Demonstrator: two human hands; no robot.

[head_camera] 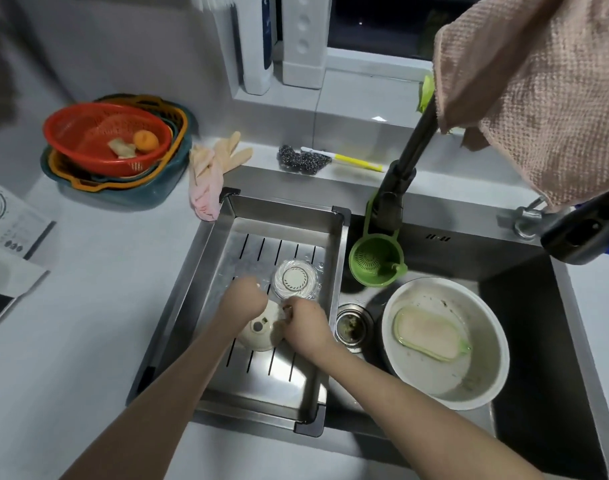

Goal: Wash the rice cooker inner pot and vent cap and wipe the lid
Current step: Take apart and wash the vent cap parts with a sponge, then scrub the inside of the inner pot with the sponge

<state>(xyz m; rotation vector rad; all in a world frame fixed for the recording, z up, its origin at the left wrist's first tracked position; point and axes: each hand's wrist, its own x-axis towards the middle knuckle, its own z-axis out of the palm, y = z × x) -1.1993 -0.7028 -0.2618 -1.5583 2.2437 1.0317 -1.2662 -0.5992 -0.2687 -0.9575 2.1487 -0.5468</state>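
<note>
- My left hand (245, 296) and my right hand (308, 327) are both over the metal tray (282, 372), near its middle.
- Both hands have their fingers curled on the cream cap (258, 332). My left hand grips its far edge. My right hand pinches its right edge. My fingertips are hidden under my hands.
- I think the cap is small and light. It is hard plastic and looks wet, so it may slip. Holding it by the rim with both hands seems best.
- A clear round part (295, 279) lies in the tray, just behind the cap. It looks thin, so I would be gentle with it.
- The pot (483, 306) sits to the right of the tray, down in the sink (538, 341), with a sponge (429, 332) inside. It is big and likely heavier, so I would take it by the rim with two hands.
- I cannot see the lid.
</note>
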